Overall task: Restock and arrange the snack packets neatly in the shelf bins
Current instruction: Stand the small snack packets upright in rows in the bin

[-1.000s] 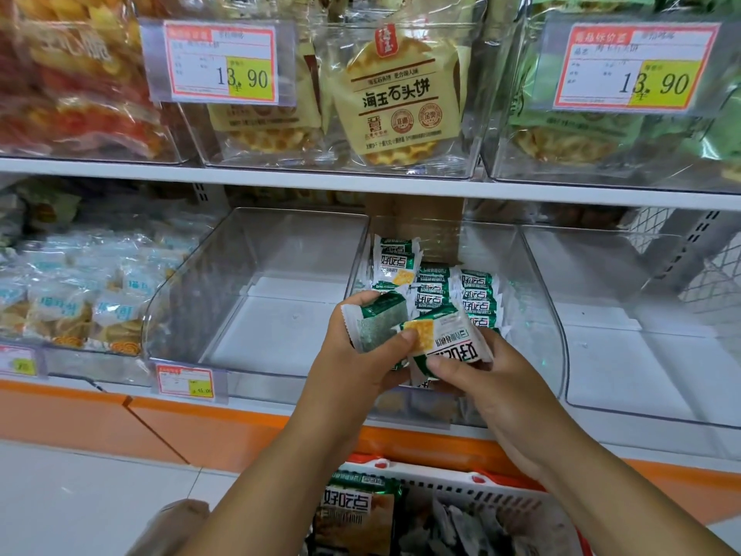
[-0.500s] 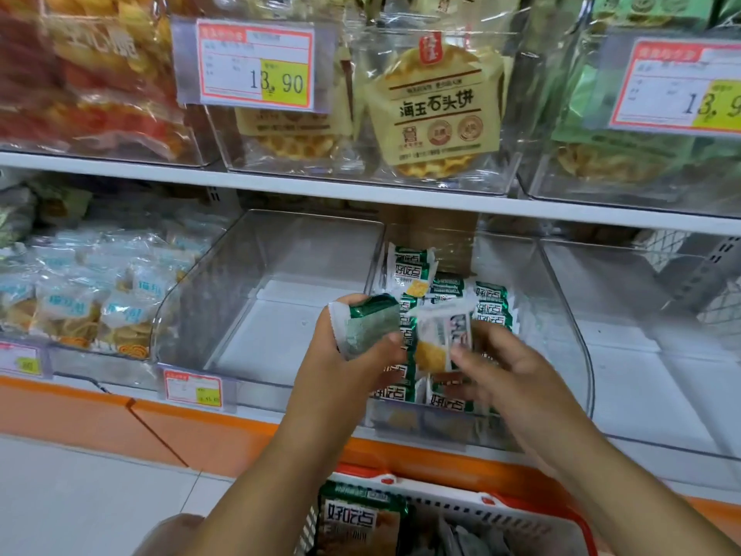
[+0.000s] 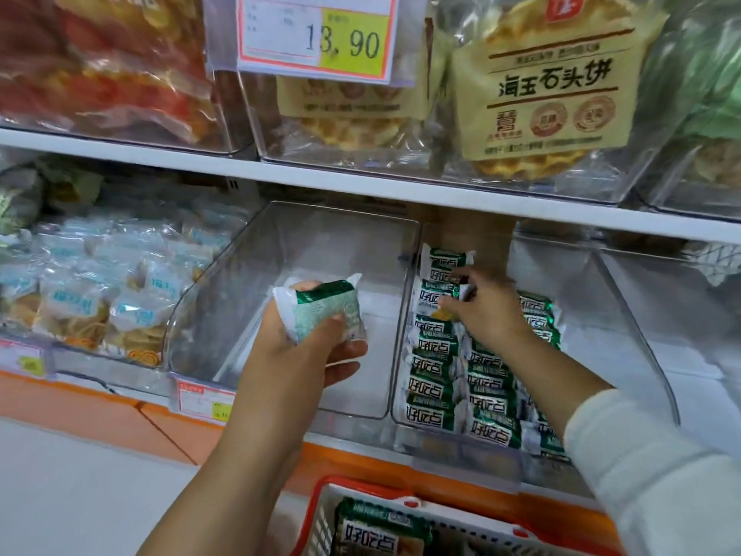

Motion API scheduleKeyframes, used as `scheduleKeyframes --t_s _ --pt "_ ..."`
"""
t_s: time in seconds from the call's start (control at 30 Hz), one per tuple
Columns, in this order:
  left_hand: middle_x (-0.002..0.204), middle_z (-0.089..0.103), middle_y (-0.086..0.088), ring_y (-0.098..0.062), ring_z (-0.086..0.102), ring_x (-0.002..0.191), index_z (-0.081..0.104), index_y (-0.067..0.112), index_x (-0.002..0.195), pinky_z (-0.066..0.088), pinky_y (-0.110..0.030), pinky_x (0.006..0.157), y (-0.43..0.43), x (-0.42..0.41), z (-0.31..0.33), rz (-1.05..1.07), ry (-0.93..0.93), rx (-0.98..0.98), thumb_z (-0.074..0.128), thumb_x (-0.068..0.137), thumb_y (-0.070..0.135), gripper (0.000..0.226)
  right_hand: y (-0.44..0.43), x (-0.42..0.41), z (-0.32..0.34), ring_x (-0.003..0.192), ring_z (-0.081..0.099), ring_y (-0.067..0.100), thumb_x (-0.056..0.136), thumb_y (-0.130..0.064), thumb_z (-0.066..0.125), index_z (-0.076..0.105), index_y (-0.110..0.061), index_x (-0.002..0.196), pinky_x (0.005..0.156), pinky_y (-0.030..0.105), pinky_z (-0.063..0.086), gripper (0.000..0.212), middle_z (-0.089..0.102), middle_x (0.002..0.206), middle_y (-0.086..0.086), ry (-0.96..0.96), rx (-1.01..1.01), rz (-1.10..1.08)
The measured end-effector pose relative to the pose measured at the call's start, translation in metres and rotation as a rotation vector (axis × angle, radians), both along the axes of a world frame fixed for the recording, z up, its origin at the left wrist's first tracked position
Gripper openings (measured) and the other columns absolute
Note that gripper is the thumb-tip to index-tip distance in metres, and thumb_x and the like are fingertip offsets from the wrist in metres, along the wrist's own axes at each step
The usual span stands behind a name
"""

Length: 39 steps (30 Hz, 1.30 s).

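Note:
My left hand (image 3: 304,355) grips a small stack of green-and-white snack packets (image 3: 324,311) in front of an empty clear bin (image 3: 280,242). My right hand (image 3: 481,311) reaches into the neighbouring clear bin (image 3: 625,315) and pinches one green packet (image 3: 457,292) at the back of the rows. Several matching green packets (image 3: 433,371) lie in neat overlapping rows in that bin, with one upright at the rear (image 3: 445,260).
An orange-and-white basket (image 3: 409,503) with more green packets sits below the shelf. Left is a bin of blue-labelled biscuit packs (image 3: 100,298). Upper shelf bins hold large cracker bags (image 3: 549,86) behind a price tag (image 3: 316,34). Another empty bin (image 3: 681,355) stands at right.
My right hand has carried its packet from in front of the bin deep into the rear of the rows. The left hand with its stack stays roughly put; the camera has moved closer.

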<state>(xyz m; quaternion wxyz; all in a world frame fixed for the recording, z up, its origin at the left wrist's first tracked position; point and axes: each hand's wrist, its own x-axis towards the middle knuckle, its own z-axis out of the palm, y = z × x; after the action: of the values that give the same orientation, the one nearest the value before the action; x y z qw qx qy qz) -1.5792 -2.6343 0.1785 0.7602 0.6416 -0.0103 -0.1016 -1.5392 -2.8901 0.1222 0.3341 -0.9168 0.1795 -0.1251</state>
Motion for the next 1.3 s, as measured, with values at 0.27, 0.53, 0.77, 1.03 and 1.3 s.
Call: scheduleKeyframes --t_s 0.27,0.53,0.77,1.03,1.3 --pt "0.087 0.077 0.000 -0.022 0.075 0.078 0.062 0.026 0.109 0.060 -0.030 0.066 0.001 -0.004 -0.002 -0.072 0.017 0.027 0.053 0.099 0.011 0.020 0.003 0.002 -0.021 0.088 0.058 0.027 0.082 -0.033 0.075 0.054 -0.009 0.122 0.073 0.029 0.042 0.051 0.061 0.106 0.012 -0.136 0.125 -0.167" --pt "0.089 0.077 -0.002 -0.022 0.075 0.080 0.062 0.026 0.111 0.057 -0.035 0.072 -0.009 -0.007 -0.005 -0.100 0.006 0.039 0.054 0.099 0.011 0.021 0.013 0.006 -0.023 0.100 0.060 0.032 0.086 -0.034 0.069 0.049 -0.011 0.130 0.074 0.028 0.043 0.054 0.063 0.111 0.014 -0.114 0.053 -0.165" --pt "0.093 0.077 0.002 -0.018 0.075 0.083 0.064 0.025 0.109 0.058 -0.034 0.075 -0.012 -0.011 -0.006 -0.177 0.007 0.075 0.055 0.099 0.018 0.015 0.003 -0.010 -0.002 0.102 0.063 0.029 0.082 -0.042 0.071 0.047 -0.017 0.129 0.084 0.041 0.054 0.058 0.061 0.117 0.007 -0.130 0.184 -0.102" --pt "0.093 0.077 -0.002 -0.020 0.075 0.084 0.062 0.020 0.108 0.059 -0.034 0.073 -0.018 -0.038 0.008 -0.271 -0.071 0.107 0.052 0.100 0.024 0.013 0.053 -0.151 0.053 0.106 0.054 -0.005 0.090 -0.026 0.064 0.054 -0.051 0.110 0.086 0.015 0.047 0.034 0.052 0.116 -0.022 -0.280 0.231 0.213" --pt "0.120 0.070 0.007 -0.018 0.065 0.114 0.064 0.036 0.121 0.049 -0.046 0.102 -0.044 -0.085 -0.004 -0.507 0.018 0.182 0.063 0.090 0.052 0.036 0.061 -0.207 0.045 0.134 0.023 -0.016 0.082 -0.013 0.075 0.051 -0.054 0.120 0.096 -0.002 0.026 0.060 0.027 0.142 -0.036 -0.223 0.112 0.297"
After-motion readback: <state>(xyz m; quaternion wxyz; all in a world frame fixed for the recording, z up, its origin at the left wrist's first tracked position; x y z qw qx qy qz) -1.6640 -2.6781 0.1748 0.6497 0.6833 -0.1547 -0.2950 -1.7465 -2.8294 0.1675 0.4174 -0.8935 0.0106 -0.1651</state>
